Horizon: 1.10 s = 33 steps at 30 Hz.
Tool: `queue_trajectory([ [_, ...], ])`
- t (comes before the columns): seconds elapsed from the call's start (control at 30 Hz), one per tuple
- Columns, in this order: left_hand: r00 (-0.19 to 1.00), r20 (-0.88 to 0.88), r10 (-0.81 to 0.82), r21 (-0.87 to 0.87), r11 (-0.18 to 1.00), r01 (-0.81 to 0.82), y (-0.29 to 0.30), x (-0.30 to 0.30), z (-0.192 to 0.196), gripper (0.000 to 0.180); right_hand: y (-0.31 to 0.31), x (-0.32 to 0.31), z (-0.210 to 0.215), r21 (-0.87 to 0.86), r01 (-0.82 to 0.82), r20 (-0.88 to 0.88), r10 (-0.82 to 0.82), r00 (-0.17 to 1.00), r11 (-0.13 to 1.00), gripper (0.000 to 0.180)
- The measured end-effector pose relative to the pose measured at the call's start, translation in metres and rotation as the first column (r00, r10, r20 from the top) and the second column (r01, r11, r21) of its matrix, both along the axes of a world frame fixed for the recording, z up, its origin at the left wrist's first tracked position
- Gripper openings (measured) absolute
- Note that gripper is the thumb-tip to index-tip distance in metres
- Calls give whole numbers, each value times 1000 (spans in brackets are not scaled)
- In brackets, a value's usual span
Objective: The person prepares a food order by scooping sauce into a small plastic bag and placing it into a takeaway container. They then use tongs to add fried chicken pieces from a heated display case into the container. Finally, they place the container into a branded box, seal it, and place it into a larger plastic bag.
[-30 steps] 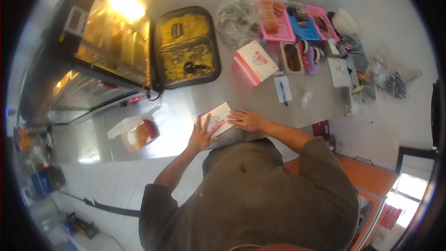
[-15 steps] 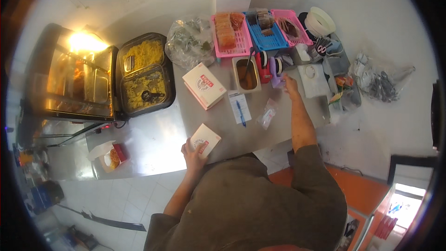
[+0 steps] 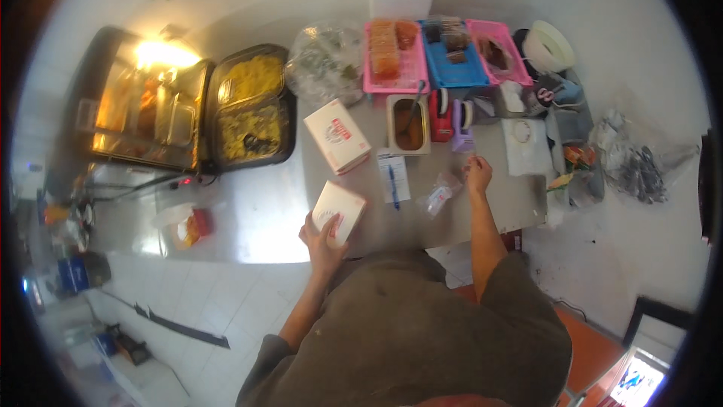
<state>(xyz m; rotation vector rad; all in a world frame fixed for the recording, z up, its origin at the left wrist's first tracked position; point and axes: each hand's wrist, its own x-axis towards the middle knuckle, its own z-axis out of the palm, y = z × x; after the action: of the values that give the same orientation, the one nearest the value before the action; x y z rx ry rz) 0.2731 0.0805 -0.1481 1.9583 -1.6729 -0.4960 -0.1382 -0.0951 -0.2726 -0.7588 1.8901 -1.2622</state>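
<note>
left hand (image 3: 322, 235) grips white box (image 3: 338, 212) at frame centre | right hand (image 3: 477, 173) pinches beside clear bag (image 3: 439, 196), contents unclear | step: gathering items | next: careful pinch on bag

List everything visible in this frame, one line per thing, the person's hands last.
small box: 1, white, counter's front edge, in left hand
larger box: 1, white with red mark, mid counter
baskets: 3, pink, blue, pink, counter's back
steel tub: 1, brown sauce, before baskets
pen: 1, blue, on paper slip
small clear bag: 1, beside right hand
food trays: 2, yellow food, left
counter: 1, steel
left hand: grips small box
right hand: fingers pinched, contents unclear
</note>
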Motion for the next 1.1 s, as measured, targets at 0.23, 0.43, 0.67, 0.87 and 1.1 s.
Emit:
queue_trajectory([
  [0.23, 982, 178, 70, -156, 987, -42, -37, 4, 81, 68, 89, 227, 166, -157, -782, 284, 786, 550, 604, 18],
  [0.43, 990, 138, -11, -160, 987, 33, -39, 38, 97, 67, 97, 277, 141, -118, -781, 81, 790, 607, 613, 29],
  [0.67, 833, -552, 33, 43, 999, -11, -52, 54, 57, 77, 94, 292, 129, -292, -560, 2, 586, 810, 776, 42],
  [0.87, 820, -564, -97, 13, 992, 126, -106, 21, 44, 81, -21, 273, 102, -212, -573, 80, 598, 797, 792, 45],
  [1.1, 462, -883, -89, -54, 995, 87, -145, 28, -13, 87, -120, 272, 80, 67, -803, -217, 794, 568, 592, 40],
])
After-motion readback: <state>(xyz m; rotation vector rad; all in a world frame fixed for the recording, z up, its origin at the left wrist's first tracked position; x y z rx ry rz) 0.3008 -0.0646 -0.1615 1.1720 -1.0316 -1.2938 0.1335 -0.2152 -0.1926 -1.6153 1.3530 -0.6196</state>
